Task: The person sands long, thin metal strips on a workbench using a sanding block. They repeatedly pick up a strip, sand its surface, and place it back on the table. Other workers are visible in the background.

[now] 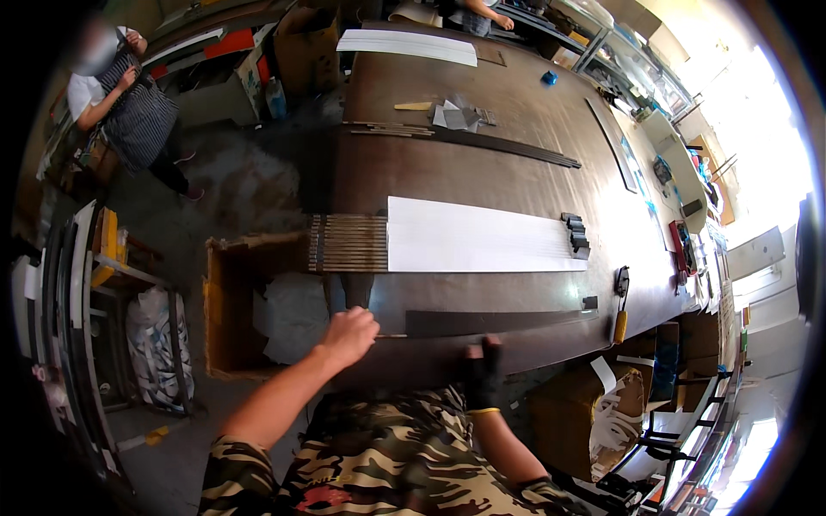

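My left hand [351, 334] is closed at the table's near edge, with a thin rod [392, 335] showing to the right of its fingers. My right hand [484, 359], in a black glove with bare fingertips, is over the near edge to the right; it is smeared, so its grip cannot be told. A long dark strip [499, 322] lies just beyond it, with a small dark block [589, 303] at its right end. Farther in lies a long white panel [482, 236]. Several thin rods [348, 243] stick out at its left, and black end pieces [576, 236] sit at its right.
The brown table [370, 181] carries dark bars [508, 148], grey pieces [456, 116], another white panel [404, 45] and a yellow-handled tool [620, 322]. Cardboard boxes stand left [215, 301] and right [551, 421]. A person in a striped apron [138, 112] stands far left; another person's arm [486, 10] shows behind.
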The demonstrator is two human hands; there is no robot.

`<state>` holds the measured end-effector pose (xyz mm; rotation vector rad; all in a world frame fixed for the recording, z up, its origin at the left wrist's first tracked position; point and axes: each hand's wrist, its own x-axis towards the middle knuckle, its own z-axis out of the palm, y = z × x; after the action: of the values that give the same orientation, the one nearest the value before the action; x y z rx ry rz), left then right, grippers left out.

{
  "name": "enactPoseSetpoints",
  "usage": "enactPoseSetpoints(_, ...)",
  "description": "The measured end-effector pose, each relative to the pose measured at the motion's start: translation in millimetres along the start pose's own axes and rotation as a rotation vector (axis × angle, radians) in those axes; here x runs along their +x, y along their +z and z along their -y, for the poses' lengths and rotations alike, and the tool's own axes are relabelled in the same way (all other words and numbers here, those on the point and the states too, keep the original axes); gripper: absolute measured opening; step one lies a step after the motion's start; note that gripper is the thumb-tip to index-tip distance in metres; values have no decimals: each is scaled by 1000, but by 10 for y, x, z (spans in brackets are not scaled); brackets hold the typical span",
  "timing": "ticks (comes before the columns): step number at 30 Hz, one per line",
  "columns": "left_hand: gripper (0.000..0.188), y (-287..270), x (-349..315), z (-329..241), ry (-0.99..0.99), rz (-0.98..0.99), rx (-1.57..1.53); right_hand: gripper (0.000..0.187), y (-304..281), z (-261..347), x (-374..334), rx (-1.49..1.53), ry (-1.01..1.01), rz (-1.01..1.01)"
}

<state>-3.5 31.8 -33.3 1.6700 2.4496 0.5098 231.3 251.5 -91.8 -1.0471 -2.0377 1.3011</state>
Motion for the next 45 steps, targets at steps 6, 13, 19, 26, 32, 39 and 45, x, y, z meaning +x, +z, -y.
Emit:
enactPoseSetpoints(6, 11, -205, 266, -193, 44, 242, 116, 43, -1023, -295, 1122, 725, 583, -283)
enactPoseSetpoints(13, 2, -1304, 945, 420, 83, -244, 382, 61, -261, 769, 2476, 1358, 525, -309)
enactPoseSetpoints(19, 11, -1302, 1453, 1912, -64, -319, 298, 43, 1011, 587, 3620, 1349, 365, 295)
enactPoseSetpoints(26, 8, -993, 1239, 2644, -184, -189, 300, 42, 1174, 1133, 3002, 1021, 712, 132)
enactPoseSetpoints(32, 21, -751, 1057, 2687, -224, -83, 314, 37, 349, 1190, 2960, 1187, 494, 348)
enactPoseSetpoints(39, 49, -935, 940, 1764, -721, -613, -187, 21, -110, 194, 1937, 1424, 711, 418)
enactPoseSetpoints(45, 32, 28, -105, 1103, -1207, -479, -1281, 25, 71, 318, 1539, 1206, 932, -31)
